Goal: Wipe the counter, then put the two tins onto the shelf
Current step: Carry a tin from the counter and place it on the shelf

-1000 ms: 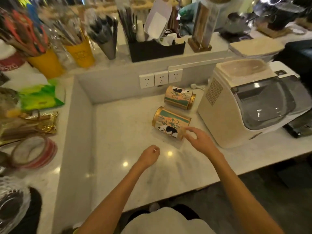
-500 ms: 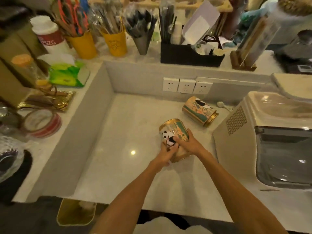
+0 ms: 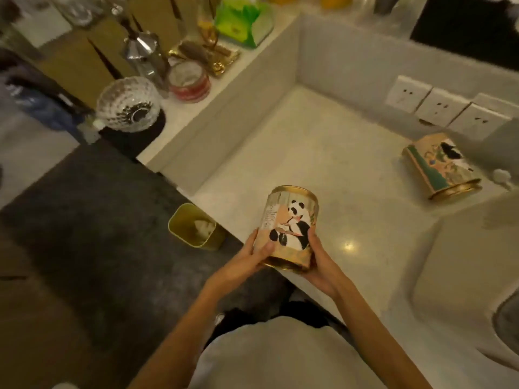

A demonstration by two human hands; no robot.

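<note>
Over the counter's (image 3: pixel 323 153) front edge, left hand (image 3: pixel 252 255) and right hand (image 3: pixel 320 258) clasp one tin (image 3: pixel 289 226); a loose grip could drop it floorward.

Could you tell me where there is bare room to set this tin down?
The pale marble counter lies bare between its left wall, the white wall sockets and the panda-printed tin lying on its side. The raised left ledge is crowded: cut-glass bowl, red-rimmed round tin, green tissue pack.

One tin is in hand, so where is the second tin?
In the head view, the second tin lies on its side at the right of the counter, below the wall sockets.
</note>
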